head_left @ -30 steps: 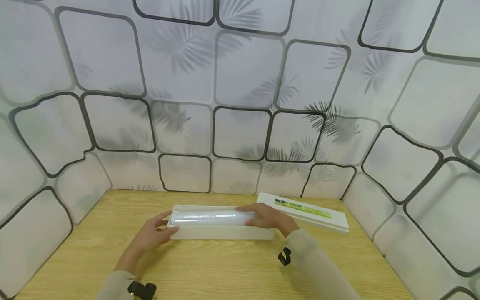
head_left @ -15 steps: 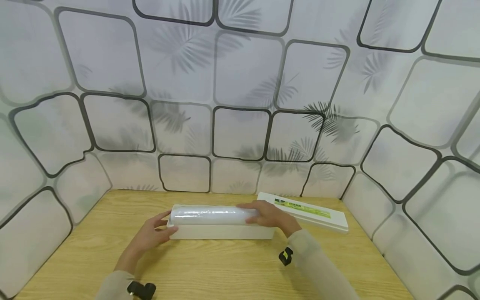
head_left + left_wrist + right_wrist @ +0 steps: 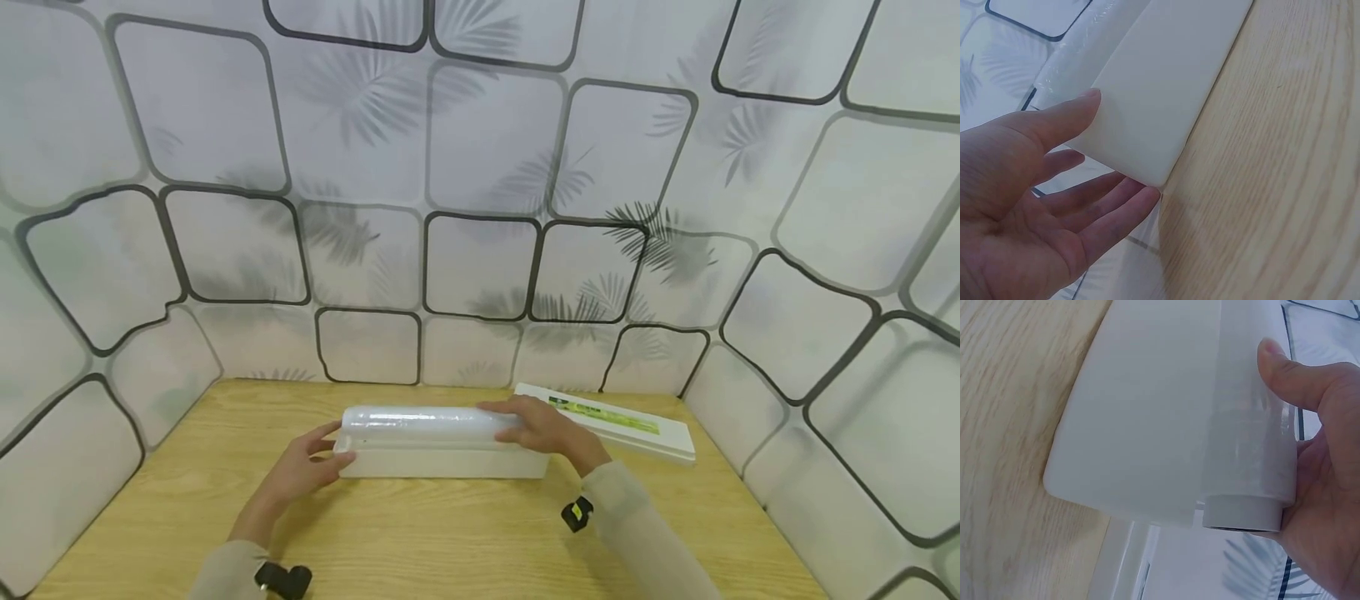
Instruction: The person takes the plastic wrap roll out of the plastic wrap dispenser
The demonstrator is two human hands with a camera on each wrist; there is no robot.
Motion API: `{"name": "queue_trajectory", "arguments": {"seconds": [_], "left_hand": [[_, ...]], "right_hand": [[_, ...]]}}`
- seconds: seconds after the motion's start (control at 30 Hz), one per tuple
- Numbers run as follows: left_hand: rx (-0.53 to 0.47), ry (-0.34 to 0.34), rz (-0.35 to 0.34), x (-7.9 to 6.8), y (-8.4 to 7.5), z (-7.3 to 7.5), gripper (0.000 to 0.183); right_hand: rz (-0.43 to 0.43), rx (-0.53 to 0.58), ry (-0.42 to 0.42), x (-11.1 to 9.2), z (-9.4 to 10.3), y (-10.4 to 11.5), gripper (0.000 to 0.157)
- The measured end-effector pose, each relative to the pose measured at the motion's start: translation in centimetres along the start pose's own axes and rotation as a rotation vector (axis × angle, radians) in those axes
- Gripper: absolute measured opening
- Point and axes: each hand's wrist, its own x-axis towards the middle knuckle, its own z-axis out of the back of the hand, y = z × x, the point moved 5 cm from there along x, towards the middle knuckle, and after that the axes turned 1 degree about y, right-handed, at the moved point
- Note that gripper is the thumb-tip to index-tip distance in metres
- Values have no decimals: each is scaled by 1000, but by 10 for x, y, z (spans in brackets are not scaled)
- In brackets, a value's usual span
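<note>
A long white dispenser box (image 3: pixel 442 464) lies lengthwise across the table. My left hand (image 3: pixel 300 467) holds its left end, the thumb on the front wall and the fingertips at the end's lower corner, as the left wrist view shows (image 3: pixel 1060 206). Just over the box's opening is a shiny roll of cling film (image 3: pixel 412 422), level and raised above the front rim. My right hand (image 3: pixel 543 431) grips the roll near its right end, with the thumb on the near side and the fingers behind. In the right wrist view the roll's core end (image 3: pixel 1244 512) sticks out past the film.
Behind and to the right of the box lies a white lid (image 3: pixel 611 425) with a green and yellow label. The wooden table (image 3: pixel 420 542) runs back to a patterned cloth backdrop (image 3: pixel 480 267) that also closes both sides.
My right hand has lifted the roll of cling film up out of the box and slightly back, its left end rising first. The left hand stays at the box's left end.
</note>
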Motion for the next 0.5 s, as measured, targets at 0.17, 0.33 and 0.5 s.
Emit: {"name": "queue_trajectory", "arguments": {"seconds": [0.17,0.33,0.5], "left_hand": [[-7,-5,20,0,4,-1,75],[-8,-6,13,0,2,-1,75],[-10,-1,15,0,1,-1,76]], "right_hand": [[30,-14,-19,-2,6,4,51],[20,-61,-59,-7,15,7,51],[21,-123,-90,-16,22,8,50]]}}
